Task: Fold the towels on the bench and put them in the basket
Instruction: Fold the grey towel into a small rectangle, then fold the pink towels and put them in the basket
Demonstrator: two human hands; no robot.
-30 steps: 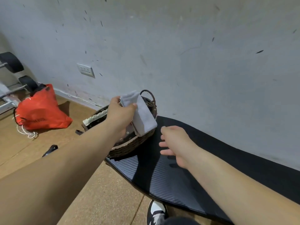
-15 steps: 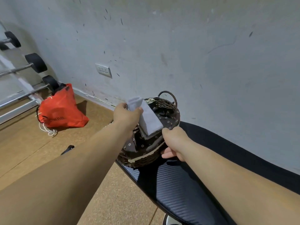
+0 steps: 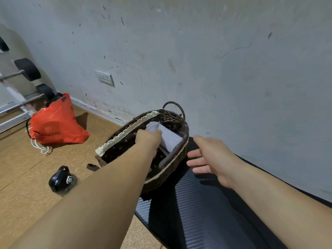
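As left hand (image 3: 147, 139) grips, towel (image 3: 168, 137) slants basketward (image 3: 161, 178)

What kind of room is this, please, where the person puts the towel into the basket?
Probably a home gym or small workout room. Barbells with black weight plates rest on a rack at the far left, the basket stands on a black padded bench, and a water bottle lies on the cork-like floor.
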